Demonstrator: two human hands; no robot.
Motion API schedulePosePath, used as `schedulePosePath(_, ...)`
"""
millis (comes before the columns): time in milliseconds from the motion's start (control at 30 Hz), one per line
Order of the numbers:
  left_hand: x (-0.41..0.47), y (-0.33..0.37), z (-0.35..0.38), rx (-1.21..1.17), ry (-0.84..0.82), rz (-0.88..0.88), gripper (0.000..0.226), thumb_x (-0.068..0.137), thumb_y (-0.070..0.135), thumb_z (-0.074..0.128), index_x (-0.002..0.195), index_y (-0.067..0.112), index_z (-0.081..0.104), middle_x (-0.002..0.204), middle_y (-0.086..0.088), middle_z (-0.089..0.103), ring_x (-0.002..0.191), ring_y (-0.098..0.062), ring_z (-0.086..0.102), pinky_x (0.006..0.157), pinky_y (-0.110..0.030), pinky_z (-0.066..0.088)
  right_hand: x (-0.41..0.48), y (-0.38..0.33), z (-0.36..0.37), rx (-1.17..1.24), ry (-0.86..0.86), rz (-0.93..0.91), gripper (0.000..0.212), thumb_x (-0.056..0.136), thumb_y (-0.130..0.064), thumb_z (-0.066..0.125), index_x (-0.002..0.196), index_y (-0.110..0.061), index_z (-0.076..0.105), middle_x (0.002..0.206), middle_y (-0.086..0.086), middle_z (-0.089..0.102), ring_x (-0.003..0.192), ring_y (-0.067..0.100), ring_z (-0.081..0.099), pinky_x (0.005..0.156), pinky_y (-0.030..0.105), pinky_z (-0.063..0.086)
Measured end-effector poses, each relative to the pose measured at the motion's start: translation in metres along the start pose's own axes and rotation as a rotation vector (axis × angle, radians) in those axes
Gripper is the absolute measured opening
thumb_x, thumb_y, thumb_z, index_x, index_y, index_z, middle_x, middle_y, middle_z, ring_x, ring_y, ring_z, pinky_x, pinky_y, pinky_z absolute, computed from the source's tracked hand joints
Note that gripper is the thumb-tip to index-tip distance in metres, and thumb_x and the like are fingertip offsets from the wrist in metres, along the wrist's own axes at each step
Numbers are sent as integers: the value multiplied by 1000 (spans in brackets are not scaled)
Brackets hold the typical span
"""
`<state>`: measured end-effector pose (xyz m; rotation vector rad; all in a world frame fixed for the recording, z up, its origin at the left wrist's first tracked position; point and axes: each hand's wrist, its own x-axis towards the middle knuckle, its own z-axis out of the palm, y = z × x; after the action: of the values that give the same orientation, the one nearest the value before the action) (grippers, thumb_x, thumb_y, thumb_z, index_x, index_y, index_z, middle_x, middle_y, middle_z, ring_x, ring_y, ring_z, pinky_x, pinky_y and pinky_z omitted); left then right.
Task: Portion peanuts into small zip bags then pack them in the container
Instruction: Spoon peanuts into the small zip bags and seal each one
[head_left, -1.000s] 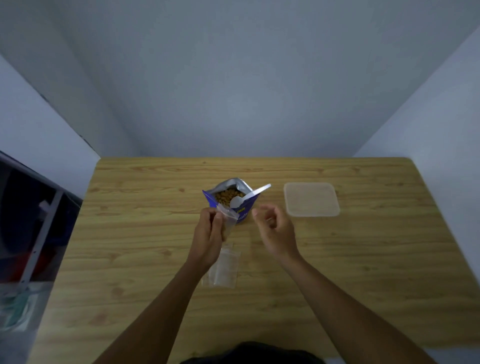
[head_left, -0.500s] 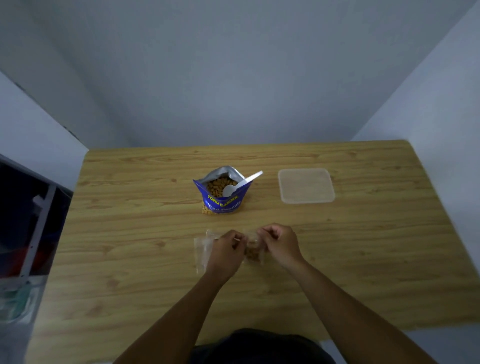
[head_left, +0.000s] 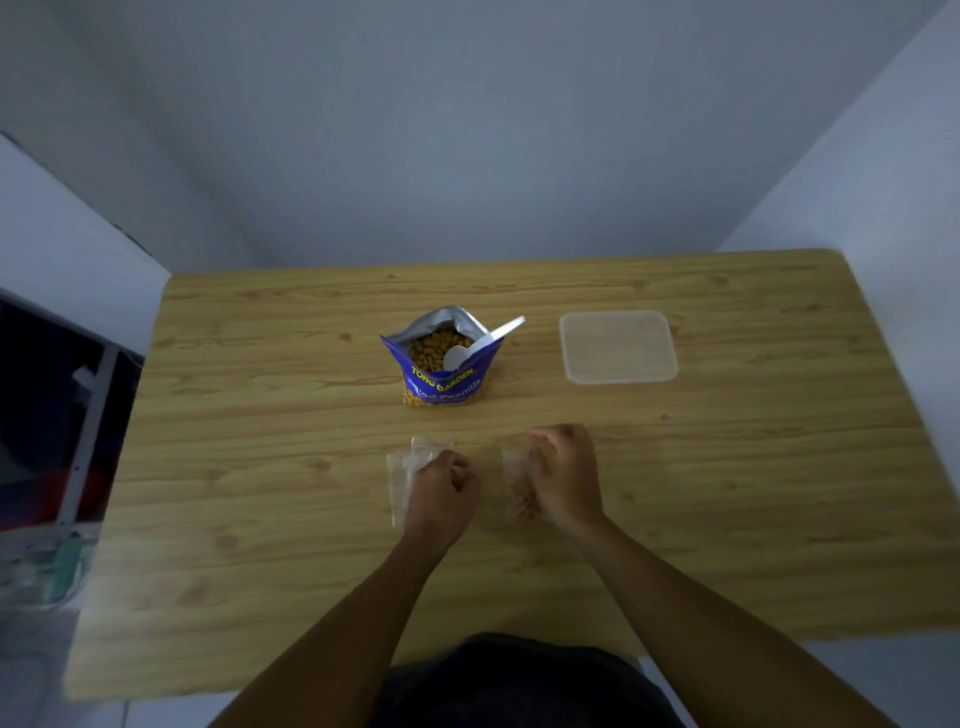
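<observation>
Head view, from 9 o'clock across to 3 o'clock: past the edge of the light wooden table (head_left: 260, 415) stands a dark rack with a pale metal post (head_left: 85, 436), blurred.

Near the table's middle, towards 7 o'clock, the left hand (head_left: 441, 486) lies knuckles up on the clear empty zip bags (head_left: 401, 470). These lie flat with their long axis running 12 to 6. The fingers are curled and pinch the plastic at the bags' 12 o'clock end, where a crumpled corner stands up just beyond the knuckles.

At 12 o'clock from that hand, well apart from it, stands the blue foil peanut pouch (head_left: 441, 382). It is upright, its mouth open to the camera and brown peanuts (head_left: 428, 348) showing inside. A white plastic spoon (head_left: 480, 343) rests in the pouch, bowl on the nuts and handle pointing out over the rim towards 2 o'clock.

Just beside the left hand, towards 3 o'clock, the right hand (head_left: 563, 478) grips the small clear zip bag of peanuts (head_left: 519, 493). Its fingers are curled round the bag's right edge and top. The bag's long axis runs 12 to 6 with the opening end towards 12, and the nuts are gathered at the 6 o'clock end. Motion blur hides whether its seal is closed.

At 2 o'clock on the table sits the translucent rectangular plastic container (head_left: 618, 347), long axis 9 to 3.
</observation>
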<state>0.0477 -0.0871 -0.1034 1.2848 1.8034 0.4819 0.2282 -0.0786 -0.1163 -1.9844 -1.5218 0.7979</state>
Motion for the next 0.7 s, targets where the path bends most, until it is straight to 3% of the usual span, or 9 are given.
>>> schedulePosePath(67,3,-14,-13,80,73,11,16,85,21,67,100,16,66,81,-1,67,69,-12,61,64,-25,47,-3,-9,7,-63,-14,-153,13,87,-19,69,99,-17,74,98,3,59,95,20,57,87,30,45)
schedulePosePath(200,6,-31,-32,176,121,40,23,81,21,73,101,16,66,90,-4,61,72,-16,55,68,-28,45,-9,-26,31,-251,-151,-331,12,87,-29,67,94,-22,74,94,1,62,93,28,58,85,41,49)
schedulePosePath(400,8,-41,-33,201,40,84,33,76,18,78,107,12,69,101,-6,62,86,-24,65,78,-36,54,-9,-44,51,-503,-291,-355,34,83,-35,70,115,-24,71,108,2,60,106,30,55,91,42,46)
schedulePosePath(700,12,-49,-28,200,16,101,35,75,14,78,107,11,65,107,-7,58,89,-27,63,79,-39,54,-12,-41,55,-454,-240,-348,30,79,-29,72,109,-30,72,100,-3,64,97,26,57,87,39,45)
